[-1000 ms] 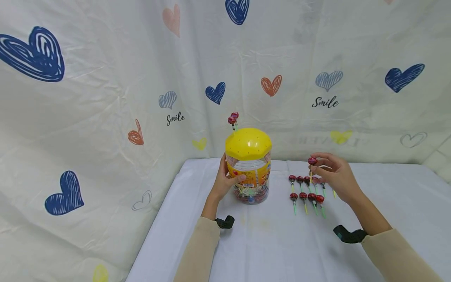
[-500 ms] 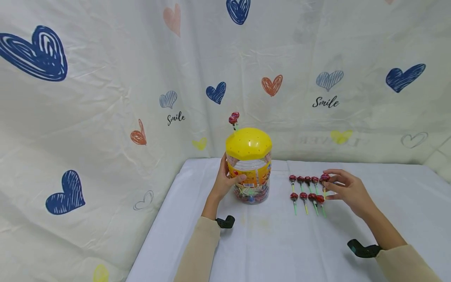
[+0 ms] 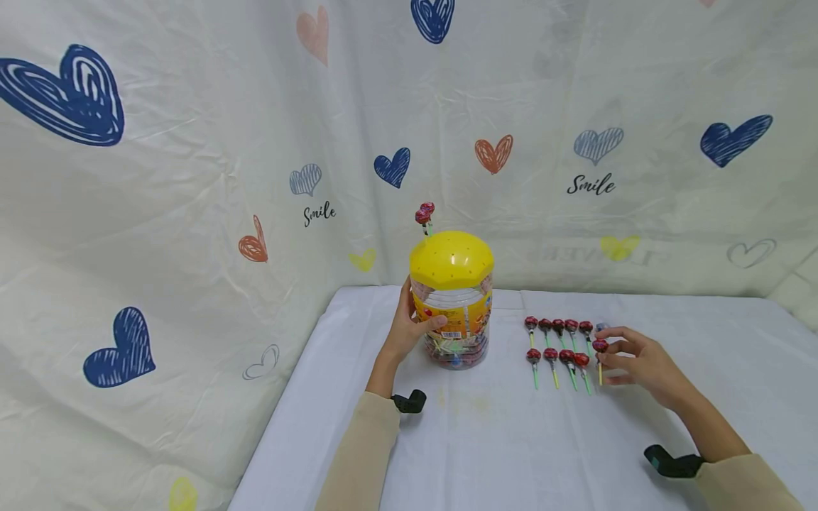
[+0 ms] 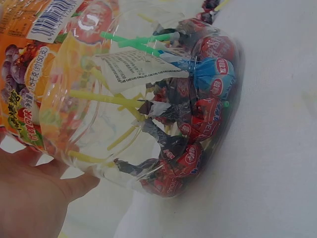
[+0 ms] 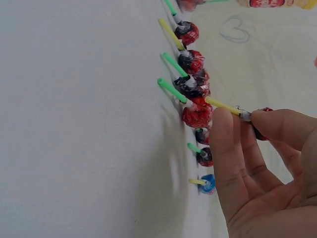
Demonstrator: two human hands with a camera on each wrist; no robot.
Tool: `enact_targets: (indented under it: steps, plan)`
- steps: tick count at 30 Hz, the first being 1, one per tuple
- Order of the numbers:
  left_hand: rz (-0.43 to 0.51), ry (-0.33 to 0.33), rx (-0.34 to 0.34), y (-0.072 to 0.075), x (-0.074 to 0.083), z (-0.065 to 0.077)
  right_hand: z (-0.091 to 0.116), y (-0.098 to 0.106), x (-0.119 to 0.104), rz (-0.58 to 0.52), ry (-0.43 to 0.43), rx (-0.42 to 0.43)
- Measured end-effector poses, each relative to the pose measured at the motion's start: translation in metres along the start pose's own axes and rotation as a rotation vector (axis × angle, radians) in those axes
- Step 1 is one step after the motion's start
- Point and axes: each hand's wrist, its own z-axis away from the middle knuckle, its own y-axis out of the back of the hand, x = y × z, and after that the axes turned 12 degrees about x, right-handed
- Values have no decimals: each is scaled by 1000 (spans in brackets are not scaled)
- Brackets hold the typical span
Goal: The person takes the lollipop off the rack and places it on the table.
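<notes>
In the head view my left hand [image 3: 404,335] grips the left side of a clear plastic jar [image 3: 463,319] with an orange label and a yellow lid [image 3: 451,261]. Wrapped lollipops [image 4: 205,116] lie in the jar's bottom, heads down. My right hand [image 3: 652,369] pinches a red lollipop [image 3: 600,345] with a yellow stick, upright at the right end of the front row. The right wrist view shows thumb and fingers on its stick [image 5: 225,106]. Two rows of lollipops [image 3: 551,355] lie beside it, sticks toward me; a blue one [image 3: 602,327] is partly hidden behind my fingers.
Two lollipops [image 3: 424,213] stand up at the lid's back left edge. A white cloth [image 3: 498,440] covers the table. Behind it hangs a curtain [image 3: 537,92] printed with hearts.
My right hand has moved right and nearer to me with the pinched lollipop, from above the back row to the front row's end. My left hand and the jar stay put.
</notes>
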Motion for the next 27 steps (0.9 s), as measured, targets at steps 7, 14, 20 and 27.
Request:
enact_targets:
  steps: [7, 14, 20, 27]
  plan:
    - [-8, 2, 2, -1, 0, 1, -6, 1, 13, 88, -49, -46]
    - [-6, -2, 2, 0, 1, 1, -9, 2, 15, 200, -73, -72]
    - [-8, -6, 1, 0, 2, 1, -10, 2, 14, 322, -70, -71]
    - [-2, 1, -3, 0, 1, 0, -12, 1, 15, 379, -71, -74]
